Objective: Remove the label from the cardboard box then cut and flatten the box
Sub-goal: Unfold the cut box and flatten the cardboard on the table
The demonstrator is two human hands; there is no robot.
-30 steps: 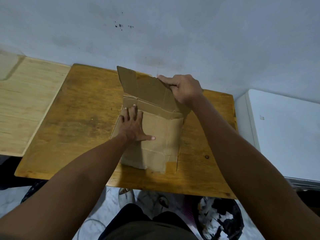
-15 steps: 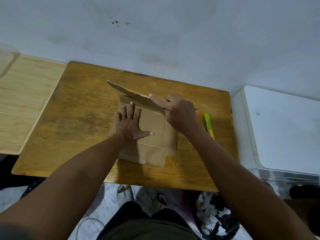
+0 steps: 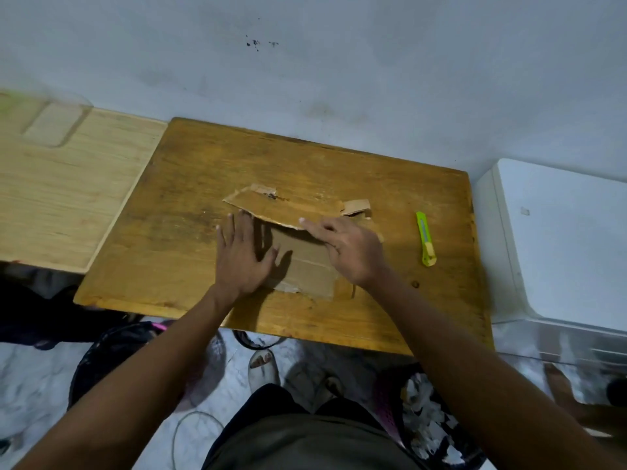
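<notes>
The brown wooden desk [image 3: 190, 205] stands against a pale wall [image 3: 339, 69]. A lighter wooden board [image 3: 68, 184] sits just beside it on the left, and a white cabinet [image 3: 556, 239] is on the right.

The cardboard box [image 3: 305, 262] lies near the middle of the desk, pressed almost flat. One big flap [image 3: 288, 208] at the far side tilts up a little over the rest. A small torn bit of cardboard [image 3: 356, 206] sits at the flap's right end.

The left hand [image 3: 242, 254] lies on the left side of the box. Its fingers are straight and spread, pressing down and holding nothing. The right hand [image 3: 349, 249] rests on the right side of the box. Its fingers are stretched out and touch the edge of the flap, also pressing, not gripping.

A green cutter knife [image 3: 425, 238] lies on the desk to the right of the box, apart from both hands.
</notes>
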